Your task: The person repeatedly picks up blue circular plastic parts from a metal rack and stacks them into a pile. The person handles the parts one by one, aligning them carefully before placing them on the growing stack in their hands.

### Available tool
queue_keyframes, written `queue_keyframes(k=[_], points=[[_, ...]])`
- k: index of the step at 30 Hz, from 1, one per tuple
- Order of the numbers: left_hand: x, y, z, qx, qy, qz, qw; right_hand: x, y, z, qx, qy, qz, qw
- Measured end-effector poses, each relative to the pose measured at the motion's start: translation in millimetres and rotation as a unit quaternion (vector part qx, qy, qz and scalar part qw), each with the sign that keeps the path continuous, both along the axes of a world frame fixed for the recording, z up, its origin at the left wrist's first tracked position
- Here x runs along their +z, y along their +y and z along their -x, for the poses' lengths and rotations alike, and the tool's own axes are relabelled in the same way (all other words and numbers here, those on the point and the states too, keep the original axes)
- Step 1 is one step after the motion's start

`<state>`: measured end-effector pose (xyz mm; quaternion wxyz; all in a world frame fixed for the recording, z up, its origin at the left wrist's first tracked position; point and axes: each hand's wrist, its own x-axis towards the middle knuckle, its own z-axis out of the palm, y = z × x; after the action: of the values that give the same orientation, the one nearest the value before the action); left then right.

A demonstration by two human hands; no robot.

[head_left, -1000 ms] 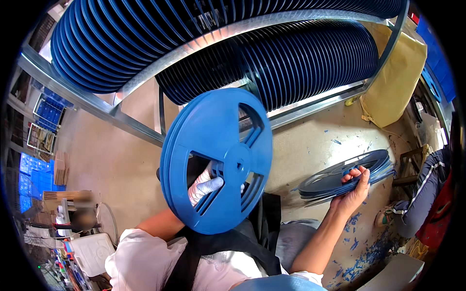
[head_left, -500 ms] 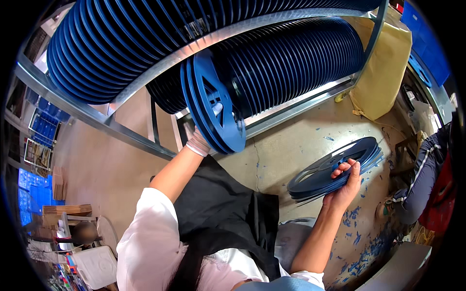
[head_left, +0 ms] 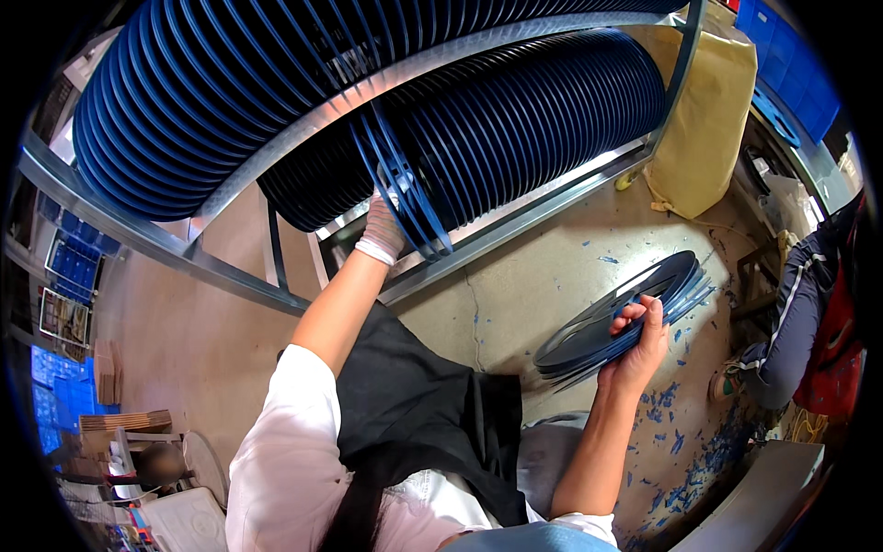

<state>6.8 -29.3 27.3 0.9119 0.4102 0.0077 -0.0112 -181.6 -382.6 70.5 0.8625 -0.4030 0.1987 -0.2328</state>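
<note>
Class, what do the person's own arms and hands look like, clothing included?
White sleeves end near the elbows, leaving both forearms bare. The left hand wears a pale glove with a white cuff; the right hand is ungloved.

1. Ahead of me, the rack (head_left: 138, 221) carries an upper row of reels (head_left: 184, 110) and, below it, a lower row of reels (head_left: 552, 120).
2. I have the left hand (head_left: 384, 225) at the lower row, on a few separate reels (head_left: 418, 216) between its left and right parts.
3. Well to the right, in front of the rack, the right hand (head_left: 644, 340) holds a tilted stack of reels (head_left: 575, 354) above the floor (head_left: 193, 350).
4. Beside the rack's right end I see a sack (head_left: 704, 129).
5. Scraps (head_left: 678, 443) lie on the floor at right, between me and another person's leg (head_left: 786, 322).
6. Far left, I have crates (head_left: 74, 267) behind cardboard (head_left: 108, 368).
</note>
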Motion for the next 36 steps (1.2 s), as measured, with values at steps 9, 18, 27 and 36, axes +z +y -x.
queue_keyframes(k=[9,18,27,36], points=[[-61.9,-13.2,-88.1,0.155,0.042,-0.15,0.976,-0.3,-7.3,7.2,-0.006,0.012,0.01,1.0],[-220.7,87.7,-171.3,0.087,-0.228,-0.26,0.934,-3.7,-7.7,7.0,0.015,0.019,0.034,0.999],[-64.2,16.9,-31.6,0.169,0.208,-0.146,0.952,-10.1,-20.8,7.7,0.068,-0.066,-0.015,0.995],[3.1,-30.9,-7.9,0.118,0.277,0.015,0.954,-7.3,-14.9,8.1,0.149,-0.123,-0.052,0.98]])
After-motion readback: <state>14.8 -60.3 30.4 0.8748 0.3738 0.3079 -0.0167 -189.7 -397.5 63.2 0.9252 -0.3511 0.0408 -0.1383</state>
